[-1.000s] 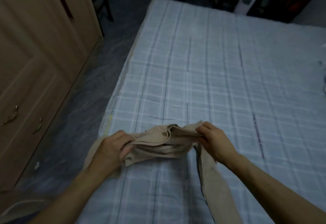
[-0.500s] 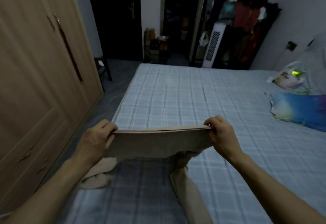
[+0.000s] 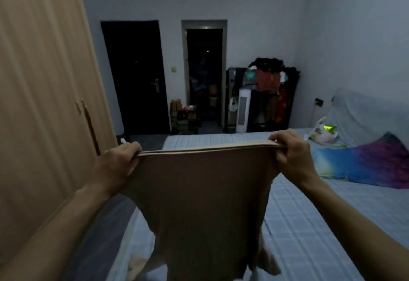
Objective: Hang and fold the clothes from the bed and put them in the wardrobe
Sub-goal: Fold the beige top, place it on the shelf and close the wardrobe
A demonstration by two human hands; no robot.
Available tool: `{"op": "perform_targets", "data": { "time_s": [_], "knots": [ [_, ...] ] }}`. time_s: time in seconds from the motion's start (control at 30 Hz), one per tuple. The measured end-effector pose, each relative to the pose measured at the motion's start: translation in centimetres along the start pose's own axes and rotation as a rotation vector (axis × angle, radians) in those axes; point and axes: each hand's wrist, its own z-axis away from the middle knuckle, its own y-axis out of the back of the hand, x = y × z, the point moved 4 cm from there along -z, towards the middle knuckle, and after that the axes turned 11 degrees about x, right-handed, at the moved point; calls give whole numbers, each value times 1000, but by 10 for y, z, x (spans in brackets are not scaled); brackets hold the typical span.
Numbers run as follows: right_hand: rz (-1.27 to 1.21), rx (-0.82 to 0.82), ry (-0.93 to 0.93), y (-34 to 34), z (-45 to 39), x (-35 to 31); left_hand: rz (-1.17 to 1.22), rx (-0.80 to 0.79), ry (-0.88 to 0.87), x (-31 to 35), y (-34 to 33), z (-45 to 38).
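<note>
The wardrobe [image 3: 42,103] fills the left side, doors closed, its top and bottom cut off by the frame. Between it and the bed [image 3: 309,225] runs a narrow strip of dark floor [image 3: 104,232], leading toward a closed dark door [image 3: 135,77] and an open doorway [image 3: 204,77] in the far wall. The left hand [image 3: 115,165] grips the left end of the garment [image 3: 199,203], fingers curled over its top edge; the right hand [image 3: 292,156] pinches the right end the same way. The beige garment hangs taut between the hands, held up over the bed's near left edge, and its lower ends trail on the sheet and run out of the bottom of the frame. It hides much of the bed's near part. Behind the bed a dark rack [image 3: 265,90] of clothes stands against the wall, its contents hard to make out in the dim light. At right, a plastic bag [image 3: 323,132] and a blue-purple pillow [image 3: 365,165] lie on the bed, the pillow cut off by the right edge.
</note>
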Motion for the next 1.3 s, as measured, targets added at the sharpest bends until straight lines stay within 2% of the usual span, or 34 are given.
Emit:
{"op": "perform_targets", "data": {
  "time_s": [0.2,0.33,0.47,0.6,0.83,0.97,1.13,1.2,1.3],
  "knots": [
    [1,131,43,26,-9,-54,74,283,1,-2,48,1],
    [25,152,42,28,11,-75,124,471,207,7,51,15],
    [55,148,-40,27,30,-73,255,528,399,27,31,24],
    [72,157,-77,26,38,-52,296,559,459,36,4,27],
    [51,139,-147,-13,22,29,279,398,278,33,-68,3],
    [28,102,-196,-68,-10,112,233,167,206,29,-147,-46],
    [108,-101,-273,-152,-66,228,-83,-207,64,21,-264,-135],
    [118,-126,-276,-175,-99,260,-178,-220,8,12,-291,-177],
    [42,-9,-265,-192,-162,278,-226,-51,-46,2,-299,-242]
  ]
}}
